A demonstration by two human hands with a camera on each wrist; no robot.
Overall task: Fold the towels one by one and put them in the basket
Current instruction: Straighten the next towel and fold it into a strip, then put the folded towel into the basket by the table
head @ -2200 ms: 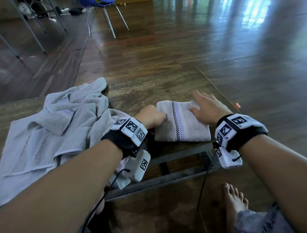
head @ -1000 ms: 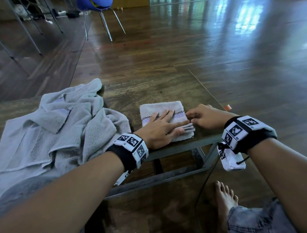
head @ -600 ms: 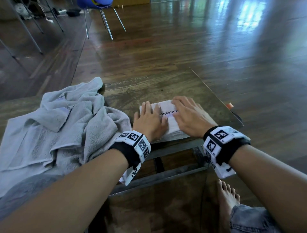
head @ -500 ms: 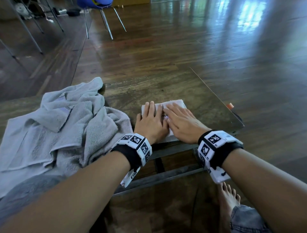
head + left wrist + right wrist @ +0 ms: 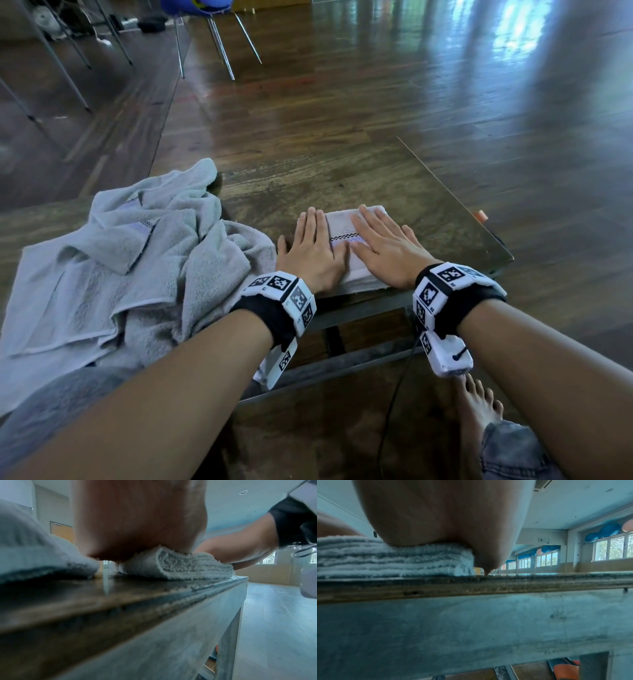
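A small folded white towel (image 5: 342,226) with a checked stripe lies near the front edge of the wooden table (image 5: 342,178). My left hand (image 5: 313,248) lies flat on its left part, fingers straight. My right hand (image 5: 383,245) lies flat on its right part, fingers straight. In the left wrist view the palm (image 5: 139,523) presses the folded towel (image 5: 180,566) down. The right wrist view shows the heel of my right hand (image 5: 447,515) on the towel's stacked layers (image 5: 393,559). No basket is in view.
A heap of unfolded grey towels (image 5: 130,263) covers the table's left side, touching my left wrist. The table's right edge (image 5: 455,202) is near, with an orange item (image 5: 481,215) beyond it. A bare foot (image 5: 478,401) is below. Chair legs (image 5: 219,48) stand far behind.
The towel was folded smaller, right to left. Both hands then came to rest flat on it side by side and now spread slightly apart, pressing it down.
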